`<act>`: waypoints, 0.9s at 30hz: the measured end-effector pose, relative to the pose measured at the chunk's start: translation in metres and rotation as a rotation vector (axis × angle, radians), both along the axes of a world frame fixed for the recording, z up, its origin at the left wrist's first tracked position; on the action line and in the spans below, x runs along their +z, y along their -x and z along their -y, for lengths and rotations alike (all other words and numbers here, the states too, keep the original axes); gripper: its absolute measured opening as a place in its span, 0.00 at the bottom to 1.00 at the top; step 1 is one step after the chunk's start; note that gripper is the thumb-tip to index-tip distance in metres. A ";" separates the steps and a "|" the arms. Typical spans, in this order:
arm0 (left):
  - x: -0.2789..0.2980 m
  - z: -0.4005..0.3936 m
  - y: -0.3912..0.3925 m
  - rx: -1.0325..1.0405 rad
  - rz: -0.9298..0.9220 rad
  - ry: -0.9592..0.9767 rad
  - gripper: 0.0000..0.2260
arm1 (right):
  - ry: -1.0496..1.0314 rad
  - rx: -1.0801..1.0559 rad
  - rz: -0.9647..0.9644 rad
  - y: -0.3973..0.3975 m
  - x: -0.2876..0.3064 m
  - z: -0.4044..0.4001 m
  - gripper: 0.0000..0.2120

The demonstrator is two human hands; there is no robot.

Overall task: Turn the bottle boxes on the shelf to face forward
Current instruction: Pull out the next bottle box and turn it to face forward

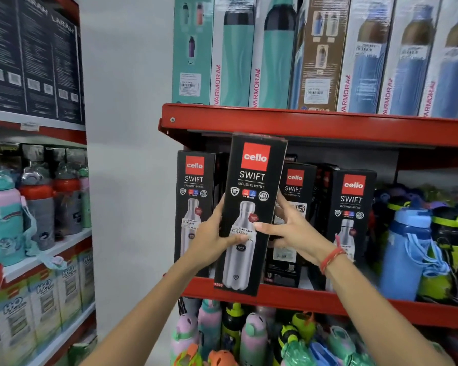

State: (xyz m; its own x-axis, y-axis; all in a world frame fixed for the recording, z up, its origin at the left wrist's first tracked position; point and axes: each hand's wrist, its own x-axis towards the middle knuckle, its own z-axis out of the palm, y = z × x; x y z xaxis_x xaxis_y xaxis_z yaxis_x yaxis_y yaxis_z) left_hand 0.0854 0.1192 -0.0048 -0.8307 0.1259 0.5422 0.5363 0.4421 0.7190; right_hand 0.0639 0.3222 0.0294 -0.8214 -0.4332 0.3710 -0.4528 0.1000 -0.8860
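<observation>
I hold a tall black bottle box [251, 180] out in front of the red middle shelf [381, 306], its printed front toward me. My left hand [212, 233] grips its left edge and my right hand [294, 228] grips its right edge. On the shelf behind stand more black boxes of the same kind: one at the left [195, 202] and one at the right [351, 220] show their fronts. One [291, 220] behind my right hand is partly hidden and shows a label panel lower down.
The upper red shelf [315, 125] carries tall teal, brown and blue bottle boxes [275, 54]. Loose coloured bottles [407, 249] stand right of the black boxes, and more bottles [249, 336] fill the shelf below. A second rack [37, 207] stands at the left.
</observation>
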 end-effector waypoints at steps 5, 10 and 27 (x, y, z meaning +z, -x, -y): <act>-0.005 -0.005 0.034 0.047 0.026 -0.037 0.43 | 0.059 -0.068 -0.022 0.035 -0.012 0.013 0.43; -0.012 -0.010 0.060 0.082 0.048 -0.088 0.43 | 0.039 -0.144 -0.064 0.060 -0.017 0.023 0.41; -0.036 -0.022 0.077 0.195 0.156 -0.084 0.45 | -0.123 -0.987 -0.623 0.056 -0.046 0.031 0.31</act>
